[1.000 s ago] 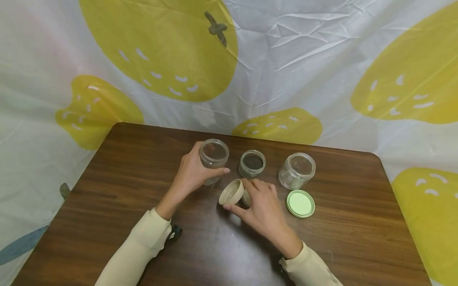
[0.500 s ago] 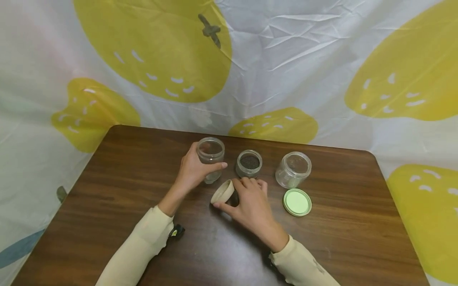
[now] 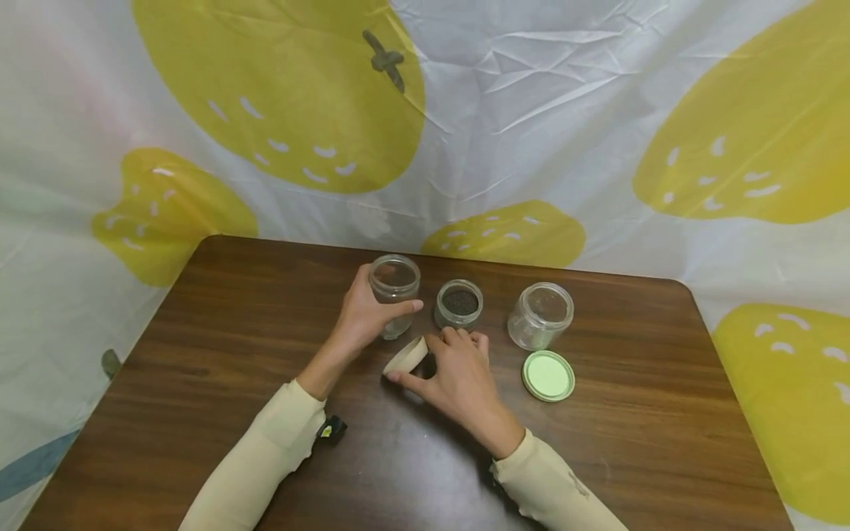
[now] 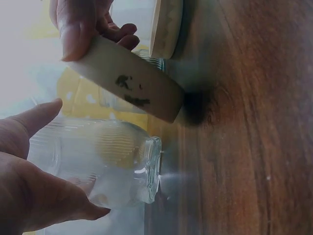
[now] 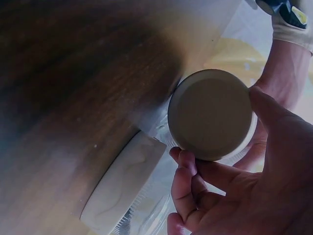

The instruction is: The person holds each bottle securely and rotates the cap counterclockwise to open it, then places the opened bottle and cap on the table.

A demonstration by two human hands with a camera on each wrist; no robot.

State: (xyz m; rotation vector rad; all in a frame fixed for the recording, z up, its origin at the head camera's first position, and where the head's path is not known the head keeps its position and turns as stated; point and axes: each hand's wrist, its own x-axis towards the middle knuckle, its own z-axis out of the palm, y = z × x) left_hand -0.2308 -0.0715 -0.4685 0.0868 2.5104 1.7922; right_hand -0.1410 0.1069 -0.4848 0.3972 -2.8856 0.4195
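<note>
My left hand (image 3: 365, 310) grips a tall clear glass jar (image 3: 396, 274), with the thumb across its near side and the fingers behind it. In the left wrist view, ribbed glass shows on this jar (image 4: 105, 161). My right hand (image 3: 458, 372) pinches a round beige lid (image 3: 406, 357) by its edge, tilted close over the table just in front of the jar. Dark marks show on the lid's side (image 4: 129, 90) in the left wrist view. A second beige lid (image 5: 124, 183) lies beside it in the right wrist view; the right hand hides it from the head view.
A small glass jar (image 3: 458, 316) with dark granular contents stands behind the right hand. Right of it are a wide clear jar (image 3: 531, 330) and a pale green lid (image 3: 548, 376). The brown wooden table (image 3: 637, 413) meets a lemon-patterned cloth (image 3: 465, 147) at the back.
The right hand has carried its lid slightly left and tipped it more edge-on. The second beige lid has gone from sight behind that hand. The left hand keeps its grip on the tall jar.
</note>
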